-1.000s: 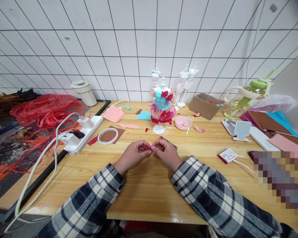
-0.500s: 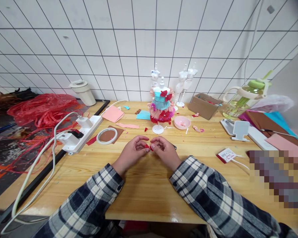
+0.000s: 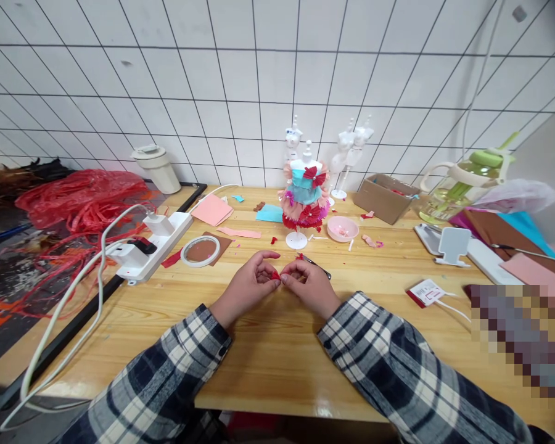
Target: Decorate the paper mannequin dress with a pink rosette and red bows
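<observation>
Low over the wooden table, my left hand (image 3: 255, 280) pinches a small piece of red crepe paper (image 3: 275, 275) between thumb and finger. My right hand (image 3: 311, 282) meets it fingertip to fingertip, closed on the same red piece. Most of the paper is hidden by the fingers. Just beyond my right hand lies a dark-handled tool (image 3: 321, 269), partly covered by the hand. Past both hands stands a small white dress form (image 3: 305, 194) wearing a ruffled paper dress in blue, pink and red, with a red bow at the chest.
A roll of tape (image 3: 200, 251) rests on brown paper left of my hands, near a white power strip (image 3: 155, 246). A pink bowl (image 3: 343, 229) with scraps sits right of the dress form. Farther right are a cardboard box (image 3: 385, 200), a drink bottle (image 3: 457, 185) and a phone stand (image 3: 454, 246).
The view has shifted slightly, so the scene sits a little farther right. My right fingers have curled and shifted, showing more of the dark-handled tool; less red paper shows between my hands.
</observation>
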Tool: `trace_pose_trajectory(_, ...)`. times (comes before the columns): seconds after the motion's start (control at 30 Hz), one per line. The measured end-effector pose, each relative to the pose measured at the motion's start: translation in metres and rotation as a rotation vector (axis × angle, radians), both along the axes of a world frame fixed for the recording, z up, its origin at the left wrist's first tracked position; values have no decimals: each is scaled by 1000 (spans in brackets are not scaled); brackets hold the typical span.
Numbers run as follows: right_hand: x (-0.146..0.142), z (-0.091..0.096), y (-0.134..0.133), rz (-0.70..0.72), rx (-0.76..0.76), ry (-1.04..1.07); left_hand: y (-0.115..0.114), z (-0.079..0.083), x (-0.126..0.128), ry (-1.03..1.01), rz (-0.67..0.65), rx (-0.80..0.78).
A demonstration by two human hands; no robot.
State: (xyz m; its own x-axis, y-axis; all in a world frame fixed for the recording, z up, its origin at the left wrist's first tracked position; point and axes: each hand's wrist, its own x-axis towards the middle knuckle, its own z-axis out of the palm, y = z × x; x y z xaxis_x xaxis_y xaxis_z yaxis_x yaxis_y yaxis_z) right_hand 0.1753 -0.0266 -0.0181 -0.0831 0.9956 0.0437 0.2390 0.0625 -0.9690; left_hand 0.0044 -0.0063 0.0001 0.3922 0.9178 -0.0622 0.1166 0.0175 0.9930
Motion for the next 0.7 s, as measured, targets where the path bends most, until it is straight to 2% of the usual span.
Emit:
trace_pose_trajectory(0.1,1,-1,1,-19,-26,34,0,0,0,-38,34,-18)
trace_pose_trajectory(0.23,0,-4,2,-59,12,135,0,0,1,-73,30,-114)
trace_pose_trajectory(0.37,-3,-7,1,-39,-16,182,-2,2,2,-28,22,-98)
trace_pose_trajectory(0.57,0,-6,1,-11,-35,101,-2,2,0,-13,-43,-90)
trace_pose_trajectory(0.7,1,-6,2,-15,-27,114,0,-2,0,-36,-26,-86)
